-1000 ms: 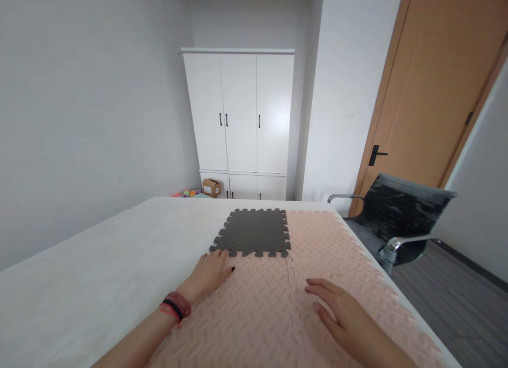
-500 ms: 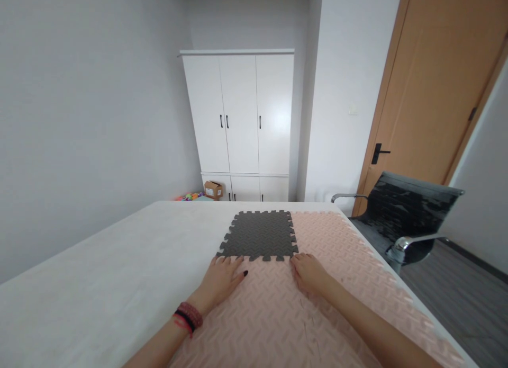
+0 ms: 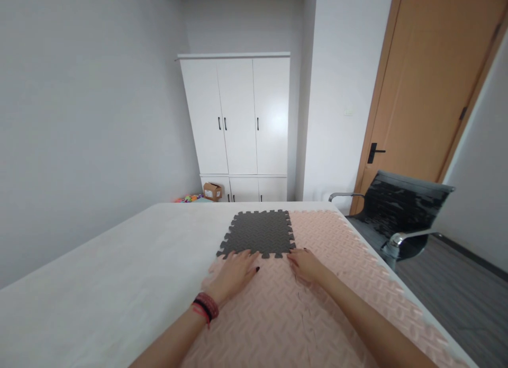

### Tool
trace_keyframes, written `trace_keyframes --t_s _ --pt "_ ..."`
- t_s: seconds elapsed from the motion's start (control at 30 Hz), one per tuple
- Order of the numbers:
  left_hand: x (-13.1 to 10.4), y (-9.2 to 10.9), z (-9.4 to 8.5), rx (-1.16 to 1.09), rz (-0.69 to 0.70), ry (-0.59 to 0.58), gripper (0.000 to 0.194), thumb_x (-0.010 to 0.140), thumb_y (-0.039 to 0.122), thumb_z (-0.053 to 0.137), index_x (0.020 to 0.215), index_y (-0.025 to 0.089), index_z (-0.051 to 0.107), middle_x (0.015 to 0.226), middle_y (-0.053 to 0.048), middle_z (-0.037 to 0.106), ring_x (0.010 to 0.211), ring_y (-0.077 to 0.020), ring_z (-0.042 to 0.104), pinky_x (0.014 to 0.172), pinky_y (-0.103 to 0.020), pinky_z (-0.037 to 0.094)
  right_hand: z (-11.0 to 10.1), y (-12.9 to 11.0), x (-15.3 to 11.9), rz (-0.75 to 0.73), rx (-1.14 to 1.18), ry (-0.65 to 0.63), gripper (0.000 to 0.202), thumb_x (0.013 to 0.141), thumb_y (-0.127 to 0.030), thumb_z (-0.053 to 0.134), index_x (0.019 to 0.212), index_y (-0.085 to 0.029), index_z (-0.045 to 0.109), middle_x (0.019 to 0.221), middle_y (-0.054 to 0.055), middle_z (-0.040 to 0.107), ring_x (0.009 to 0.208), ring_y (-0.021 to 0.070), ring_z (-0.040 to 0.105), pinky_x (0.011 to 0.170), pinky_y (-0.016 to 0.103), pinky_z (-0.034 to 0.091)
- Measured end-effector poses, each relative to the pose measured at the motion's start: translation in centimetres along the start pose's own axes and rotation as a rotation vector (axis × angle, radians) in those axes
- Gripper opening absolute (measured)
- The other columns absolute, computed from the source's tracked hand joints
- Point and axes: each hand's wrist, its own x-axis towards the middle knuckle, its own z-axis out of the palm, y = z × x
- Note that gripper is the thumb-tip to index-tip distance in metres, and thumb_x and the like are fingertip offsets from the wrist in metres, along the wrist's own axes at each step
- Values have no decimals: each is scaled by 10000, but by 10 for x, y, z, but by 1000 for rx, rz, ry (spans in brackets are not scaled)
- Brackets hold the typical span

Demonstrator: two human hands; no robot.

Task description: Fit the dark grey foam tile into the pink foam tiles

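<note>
A dark grey foam puzzle mat tile (image 3: 259,232) lies joined among pink foam mat tiles (image 3: 345,262) on a white table (image 3: 99,272). My left hand (image 3: 234,273), with red and black bracelets on the wrist, lies flat on the pink mat, fingertips at the grey tile's near edge. My right hand (image 3: 307,266) presses flat on the pink mat near the grey tile's near right corner. Neither hand holds anything.
A black office chair (image 3: 397,214) stands right of the table, in front of a wooden door (image 3: 428,92). A white cabinet (image 3: 238,124) stands at the back wall, with a small cardboard box (image 3: 211,190) and colourful toys on the floor beside it.
My right hand moved forward from the near pink mat to the grey tile's near right corner. My left hand slid right along the seam.
</note>
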Motion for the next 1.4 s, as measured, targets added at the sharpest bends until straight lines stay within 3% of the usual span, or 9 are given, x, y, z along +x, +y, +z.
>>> trace_keyframes --t_s 0.07,0.17,0.27,0.43,0.63,0.73,0.97,1.2,1.4 --pt "6 15 7 -39 67 1 477 894 468 251 1336 318 351 1396 -46 443 1273 -201 400 1095 -464 239 -2 5 -1 -26 14 -9 376 816 -190 379 1109 -207 615 1263 101 580 1170 223 507 999 440 315" --pt "17 30 15 -76 98 16 453 898 440 255 1271 261 440 1352 -72 485 1228 -223 445 1073 -469 275 -5 12 0 -58 24 -13 381 799 -179 384 1089 -221 628 1228 85 605 1131 226 536 1007 457 306" --pt "28 33 15 -95 105 22 398 904 369 240 1067 247 582 1156 -66 609 1061 -218 556 974 -439 370 -9 20 5 -100 41 -31 384 778 -168 401 1066 -225 648 1219 73 611 1101 204 555 1002 397 332" --pt "38 29 8 -99 126 23 340 885 321 292 912 233 620 938 -48 655 895 -210 600 832 -374 431 -11 35 14 -126 59 0 487 758 -163 427 1230 -140 543 1344 132 504 1198 203 487 996 318 345" --pt "41 24 7 -130 143 8 299 867 298 333 964 235 609 955 -45 646 909 -201 589 805 -328 433 -1 45 26 -79 56 6 360 861 -235 333 1086 -161 605 1007 106 690 944 203 620 862 308 410" --pt "41 22 6 -146 157 -8 287 852 281 359 995 233 604 980 -46 645 931 -199 586 827 -324 433 0 47 30 -57 48 8 320 841 -237 375 1068 -175 592 1048 94 672 953 197 614 806 273 420" --pt "40 22 -1 -153 160 -13 294 845 291 372 1007 222 607 981 -61 646 931 -212 589 822 -333 437 -10 44 38 -72 -19 16 336 788 -209 424 1083 -193 586 1132 75 632 983 192 598 853 284 413" --pt "38 20 0 -160 159 -22 286 838 276 377 1004 222 603 982 -57 644 927 -203 587 817 -326 435 5 45 56 12 -107 46 318 840 -228 370 1074 -171 577 1181 131 613 1178 243 493 1044 477 250" --pt "41 19 -1 -171 166 -28 269 830 270 384 978 225 604 966 -52 643 914 -206 587 814 -334 434 -2 62 78 84 -123 -17 287 858 -263 382 957 -219 648 1026 92 690 987 217 611 876 366 416"
